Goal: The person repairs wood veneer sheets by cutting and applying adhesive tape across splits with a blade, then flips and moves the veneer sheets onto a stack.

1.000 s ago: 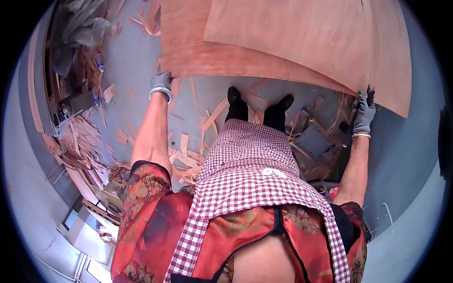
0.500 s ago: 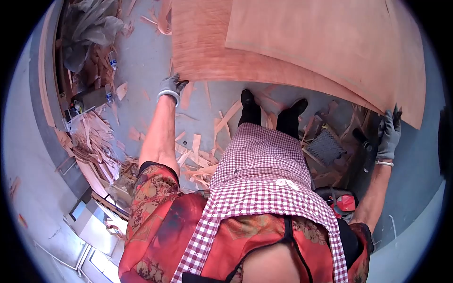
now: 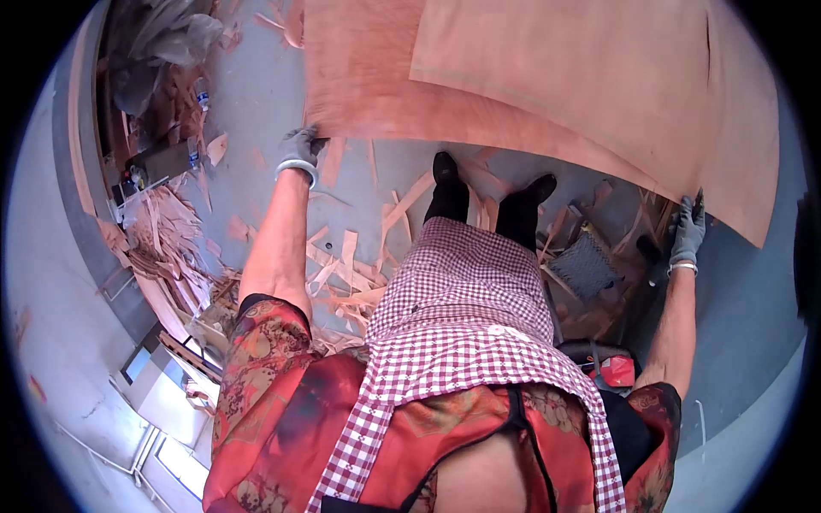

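A broad reddish wood veneer sheet point(image 3: 368, 103) spans the top of the view, with a second, paler veneer sheet point(image 3: 556, 60) overlapping it. My left hand point(image 3: 299, 150), in a grey glove, is closed on the near left corner of the lower sheet. Over on the right, my right hand point(image 3: 688, 232), gloved too, pinches the near edge close to where the sheets overlap. A dark split runs down the right part of the veneer. Fingertips under the sheets are partly hidden.
Veneer scraps point(image 3: 346, 265) litter the floor around my shoes point(image 3: 446, 167). A heap of torn strips point(image 3: 162, 227) and crumpled plastic point(image 3: 175, 38) lie along the left. A grey textured block point(image 3: 586, 265) and a red object point(image 3: 614, 371) are on the right.
My left hand has shifted slightly left and up with the sheet's corner. My right hand has moved a little left along the edge, and a dark split now shows in the veneer.
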A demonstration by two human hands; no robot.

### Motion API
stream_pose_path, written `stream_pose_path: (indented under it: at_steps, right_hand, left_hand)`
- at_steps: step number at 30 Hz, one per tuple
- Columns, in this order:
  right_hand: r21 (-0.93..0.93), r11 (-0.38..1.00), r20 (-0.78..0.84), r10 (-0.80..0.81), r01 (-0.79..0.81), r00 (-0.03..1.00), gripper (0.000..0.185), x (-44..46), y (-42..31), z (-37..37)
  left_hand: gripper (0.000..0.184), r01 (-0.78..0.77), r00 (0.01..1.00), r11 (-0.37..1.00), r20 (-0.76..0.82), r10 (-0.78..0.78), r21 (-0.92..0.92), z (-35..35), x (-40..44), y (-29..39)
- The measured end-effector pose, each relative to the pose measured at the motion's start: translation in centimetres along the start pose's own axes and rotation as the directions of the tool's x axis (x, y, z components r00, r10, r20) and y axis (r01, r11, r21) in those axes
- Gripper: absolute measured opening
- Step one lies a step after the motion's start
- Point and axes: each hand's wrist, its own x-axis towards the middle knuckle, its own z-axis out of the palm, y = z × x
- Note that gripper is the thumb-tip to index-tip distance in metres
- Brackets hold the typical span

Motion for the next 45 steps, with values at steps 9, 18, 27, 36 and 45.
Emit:
stream_pose_path:
  at_steps: [9, 18, 27, 36, 45]
  right_hand:
    - [-0.044, 0.999, -0.009, -0.032, 0.031, 0.999, 0.049, 1.4, 3.4, 1.6]
    - [0.037, 0.997, 0.020, 0.062, -0.063, 0.998, 0.049, -1.2, 0.2, 4.3]
    - [-0.073, 0.958, 0.012, -0.277, 0.278, 0.961, 0.063, -0.5, 3.5, 4.7]
    - [0.134, 0.921, 0.171, 0.343, -0.366, 0.924, 0.037, -20.0, 4.0, 8.4]
    - [0.221, 0.975, 0.287, -0.044, -0.021, 0.957, 0.022, -16.7, -6.7, 20.8]
  left_hand:
    - [0.018, -0.144, 0.981, 0.960, -0.094, 0.171, 0.240, -0.5, -0.9, 1.1]
    - [0.024, -0.211, 0.954, 0.947, -0.163, 0.253, 0.241, -1.0, 0.7, 1.2]
    - [0.032, -0.608, 0.438, -0.252, 0.583, 0.684, 0.752, 5.8, -11.2, 2.2]
    - [0.063, -0.644, 0.026, -0.764, 0.999, 0.031, 0.040, 19.9, -15.5, -4.4]
    - [0.042, -0.773, 0.366, -0.582, 0.927, -0.080, 0.254, 20.0, -15.3, -6.0]
